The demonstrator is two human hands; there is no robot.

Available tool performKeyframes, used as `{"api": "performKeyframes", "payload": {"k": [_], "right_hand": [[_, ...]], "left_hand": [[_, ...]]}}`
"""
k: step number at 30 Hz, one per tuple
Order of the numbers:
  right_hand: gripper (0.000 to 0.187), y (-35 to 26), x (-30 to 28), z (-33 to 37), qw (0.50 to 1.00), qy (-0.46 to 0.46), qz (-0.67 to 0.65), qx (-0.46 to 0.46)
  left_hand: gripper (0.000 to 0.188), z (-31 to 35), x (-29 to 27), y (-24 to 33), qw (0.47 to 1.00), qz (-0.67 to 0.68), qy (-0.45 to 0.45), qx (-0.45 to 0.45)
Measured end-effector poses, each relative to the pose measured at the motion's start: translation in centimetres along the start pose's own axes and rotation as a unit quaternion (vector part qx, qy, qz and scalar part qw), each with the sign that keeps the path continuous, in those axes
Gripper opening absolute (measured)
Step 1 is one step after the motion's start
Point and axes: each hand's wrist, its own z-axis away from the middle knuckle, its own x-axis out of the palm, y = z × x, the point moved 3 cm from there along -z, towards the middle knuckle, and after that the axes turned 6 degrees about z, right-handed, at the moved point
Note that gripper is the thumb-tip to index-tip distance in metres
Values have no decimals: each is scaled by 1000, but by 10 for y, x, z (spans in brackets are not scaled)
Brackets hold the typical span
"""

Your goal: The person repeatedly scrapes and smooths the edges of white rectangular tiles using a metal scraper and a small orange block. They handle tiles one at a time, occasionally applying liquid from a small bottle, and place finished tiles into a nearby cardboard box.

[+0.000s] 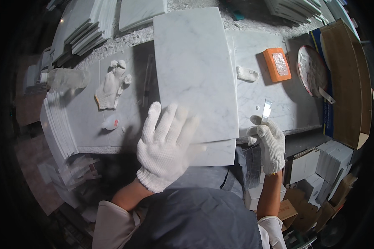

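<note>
My left hand (166,143), in a white knitted glove, lies with fingers spread on the near left part of a grey-veined white marble slab (195,66); some of its fingers are blurred. Under this slab, another marble slab (216,152) sticks out at the near edge. To the right, my gloved right hand (271,143) is closed around a small scraper (267,108), its shiny flat blade pointing away from me. The scraper's handle is mostly hidden by the fingers. The blade is apart from the slab, over the worktable (295,110).
An orange block (277,64), a white roll-like piece (247,74) and a round dish with white paste (311,68) sit at the right, beside a cardboard box (347,83). Left are a spare glove (112,87) and plastic bottle (68,79). Stacked slabs (89,27) stand far left.
</note>
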Motion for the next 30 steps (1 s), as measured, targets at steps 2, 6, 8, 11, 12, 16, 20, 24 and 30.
{"api": "performKeyframes", "payload": {"k": [2, 6, 8, 11, 12, 16, 20, 24, 30], "right_hand": [[44, 0, -7, -2, 997, 51, 34, -47], [35, 2, -21, -10, 978, 132, 84, -142], [33, 5, -29, -13, 966, 171, 80, -176], [32, 15, -41, -24, 954, 211, 1, -212], [32, 17, -45, -27, 947, 214, 6, -238], [28, 23, -58, -50, 895, 238, 59, -373], [27, 18, -63, -58, 838, 294, 190, -420], [36, 8, -60, -58, 787, 367, 234, -438], [33, 7, -64, -51, 802, 362, 252, -403]], "left_hand": [[58, 0, -4, 4, 1000, -1, -12, 18], [58, 2, -13, 9, 999, 5, -29, 37], [57, 3, -20, 12, 998, 16, -49, 32], [54, -1, -32, 20, 994, 89, -46, 38], [52, -5, -34, 25, 989, 133, -31, 54], [42, -41, -31, 42, 969, 170, -47, 170], [35, -102, -11, 51, 974, 60, -4, 220], [42, -167, 23, 60, 943, 69, -103, 309], [48, -212, 59, 56, 943, -54, -220, 244]]}}
